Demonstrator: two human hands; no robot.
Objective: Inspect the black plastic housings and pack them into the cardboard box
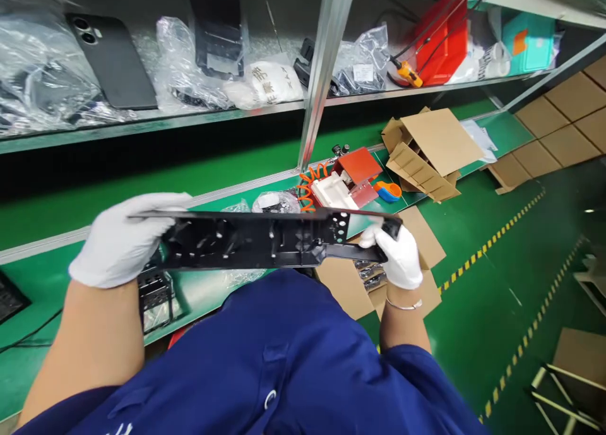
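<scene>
A long black plastic panel [250,240] is held up level in front of my chest, its ribbed inner side facing me. White-gloved, my left hand [135,236] grips its left end, the thumb side along the upper edge. My right hand [395,252], also gloved in white, closes on the right end, beside a rectangular opening and a patch of round holes. Below the left end, a black slotted part [156,296] lies on the green bench [203,296]. Under the right end, an open cardboard box [348,290] contains dark wrapped parts.
Behind the panel stand a red and white fixture [357,170], a coiled orange hose [307,185] and a blue-orange tape roll [388,191]. Cardboard pieces [433,151] lie farther right. The shelf above holds a phone [113,62], bagged parts [189,62] and a red bin [442,40]. A metal post [324,69] rises mid-bench.
</scene>
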